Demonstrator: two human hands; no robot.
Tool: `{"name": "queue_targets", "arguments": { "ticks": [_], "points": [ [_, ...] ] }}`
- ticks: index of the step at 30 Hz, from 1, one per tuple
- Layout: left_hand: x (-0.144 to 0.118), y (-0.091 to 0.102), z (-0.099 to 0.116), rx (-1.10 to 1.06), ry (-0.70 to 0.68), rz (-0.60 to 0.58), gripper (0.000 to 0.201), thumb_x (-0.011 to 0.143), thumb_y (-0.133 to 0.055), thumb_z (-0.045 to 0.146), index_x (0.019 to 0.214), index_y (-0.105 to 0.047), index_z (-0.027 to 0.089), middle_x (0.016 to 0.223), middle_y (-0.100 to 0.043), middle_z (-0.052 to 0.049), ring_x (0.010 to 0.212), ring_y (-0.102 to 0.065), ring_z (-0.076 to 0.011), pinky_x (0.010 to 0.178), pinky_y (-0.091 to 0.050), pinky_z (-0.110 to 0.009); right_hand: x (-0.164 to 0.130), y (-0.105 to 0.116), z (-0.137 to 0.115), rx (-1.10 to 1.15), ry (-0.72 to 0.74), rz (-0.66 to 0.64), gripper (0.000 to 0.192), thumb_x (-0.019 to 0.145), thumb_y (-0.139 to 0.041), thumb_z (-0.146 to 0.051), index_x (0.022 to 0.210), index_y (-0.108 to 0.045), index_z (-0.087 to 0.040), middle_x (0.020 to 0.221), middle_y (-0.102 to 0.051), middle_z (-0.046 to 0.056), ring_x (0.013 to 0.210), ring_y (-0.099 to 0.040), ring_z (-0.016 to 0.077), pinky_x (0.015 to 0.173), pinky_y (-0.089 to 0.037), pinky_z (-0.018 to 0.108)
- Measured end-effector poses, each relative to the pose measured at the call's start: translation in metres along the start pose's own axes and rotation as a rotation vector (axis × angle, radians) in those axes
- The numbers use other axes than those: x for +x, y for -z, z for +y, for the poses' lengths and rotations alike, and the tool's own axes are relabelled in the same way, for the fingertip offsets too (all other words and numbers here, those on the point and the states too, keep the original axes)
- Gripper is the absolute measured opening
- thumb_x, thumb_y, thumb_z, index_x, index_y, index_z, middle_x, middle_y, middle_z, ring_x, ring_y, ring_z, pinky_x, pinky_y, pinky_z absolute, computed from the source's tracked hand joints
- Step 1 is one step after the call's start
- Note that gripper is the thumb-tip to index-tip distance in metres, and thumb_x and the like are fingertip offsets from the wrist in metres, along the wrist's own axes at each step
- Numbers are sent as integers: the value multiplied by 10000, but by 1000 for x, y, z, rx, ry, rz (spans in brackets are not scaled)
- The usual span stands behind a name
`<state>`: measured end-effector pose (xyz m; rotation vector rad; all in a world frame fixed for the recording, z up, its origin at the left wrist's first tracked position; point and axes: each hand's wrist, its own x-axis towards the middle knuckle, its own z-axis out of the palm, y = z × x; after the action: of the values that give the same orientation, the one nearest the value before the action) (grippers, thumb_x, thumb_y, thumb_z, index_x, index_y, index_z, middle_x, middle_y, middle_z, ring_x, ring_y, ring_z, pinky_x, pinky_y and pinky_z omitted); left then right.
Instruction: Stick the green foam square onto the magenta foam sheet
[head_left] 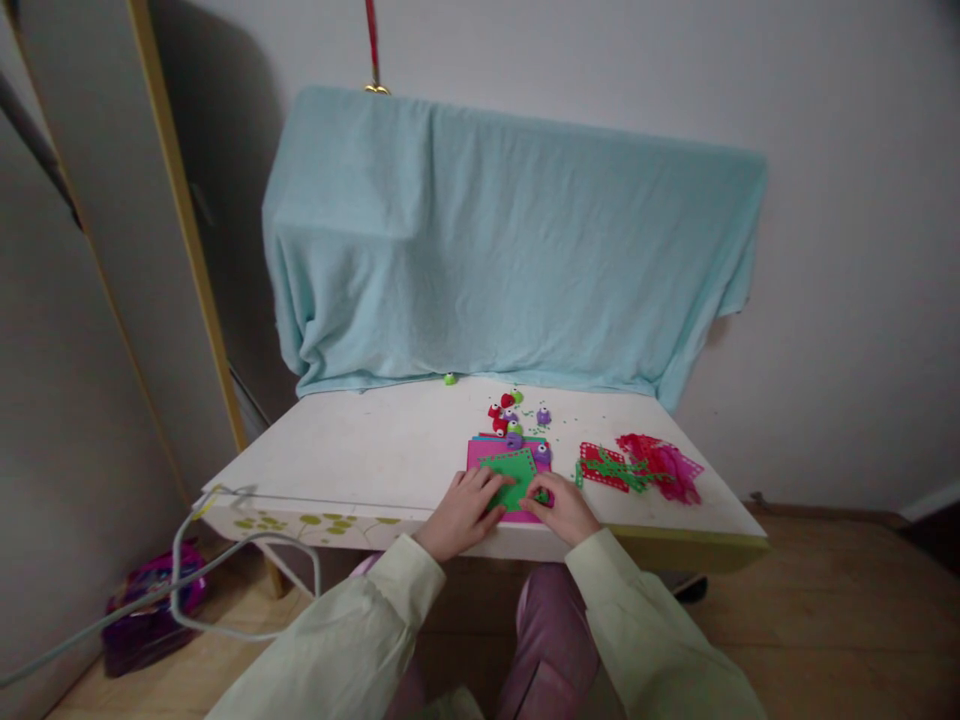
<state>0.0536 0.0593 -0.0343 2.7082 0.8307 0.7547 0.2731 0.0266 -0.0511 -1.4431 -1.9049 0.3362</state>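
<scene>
- Green sheet (516, 468): partly covered by both hands (466, 508).
- Red cord (372, 40): cut off above.
- Blue cloth (517, 240): object beneath hidden.
- Green specks (535, 431): too small to identify.

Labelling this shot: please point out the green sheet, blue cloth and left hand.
Green sheet (520, 467), head view: its upper part.
Blue cloth (525, 240), head view: its hanging front.
Left hand (463, 508), head view: its back.

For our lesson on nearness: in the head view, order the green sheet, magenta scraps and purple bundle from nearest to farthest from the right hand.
1. Green sheet: right at the right hand.
2. Magenta scraps: to the right, on the table.
3. Purple bundle: far left, on the floor.
</scene>
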Motion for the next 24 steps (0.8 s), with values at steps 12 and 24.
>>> {"name": "queue_targets", "arguments": {
  "ticks": [12,24],
  "points": [
    [-14,10,6,89,-166,-74,449,881,-458,115,1266,-539,333,1106,-568,-43,1037,-518,-196,1011,-286,-410,-5,-3,-1,-55,40,44,94,803,-680,-277,786,-609,-217,799,-609,15,802,-580,198,732,-463,317],
    [-21,9,4,52,-164,-84,478,898,-447,132,1331,-479,335,1203,-534,-62,1148,-479,-207,1048,-301,-433,-47,3,-37,-309,318,118,482,821,-506,-119,1278,-546,-264,1481,-350,59,1312,-362,296,1061,-332,541]
  ]
}}
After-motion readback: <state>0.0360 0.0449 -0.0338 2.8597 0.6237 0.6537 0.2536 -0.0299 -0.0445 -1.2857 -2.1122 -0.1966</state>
